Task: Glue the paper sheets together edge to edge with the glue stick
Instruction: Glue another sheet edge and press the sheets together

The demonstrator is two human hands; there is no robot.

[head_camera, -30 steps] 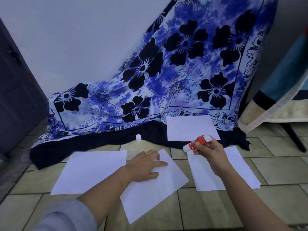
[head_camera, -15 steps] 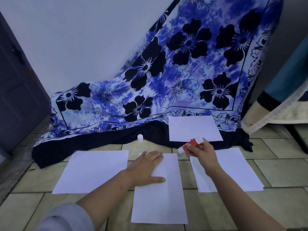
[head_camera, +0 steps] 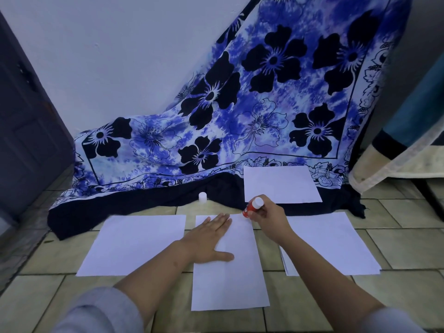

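Observation:
Several white paper sheets lie on the tiled floor. My left hand (head_camera: pixel 211 239) presses flat, fingers straight, on the upper part of the middle sheet (head_camera: pixel 228 284). My right hand (head_camera: pixel 266 215) grips a red glue stick (head_camera: pixel 252 206) tilted down, its tip at the middle sheet's top right corner. A left sheet (head_camera: pixel 134 243) lies beside it with a narrow gap. To the right lies a small stack of sheets (head_camera: pixel 336 243). Another sheet (head_camera: pixel 278 183) rests on the cloth's dark hem behind.
The white glue cap (head_camera: pixel 202 197) stands on the floor at the cloth's edge. A blue flowered cloth (head_camera: pixel 240 111) hangs from the wall onto the floor. A dark door (head_camera: pixel 24 131) is at left, a draped piece of furniture (head_camera: pixel 413 145) at right.
My left hand turned the middle sheet from slanted to upright and straight. My right hand brought the glue stick down and left to the sheet's top right corner.

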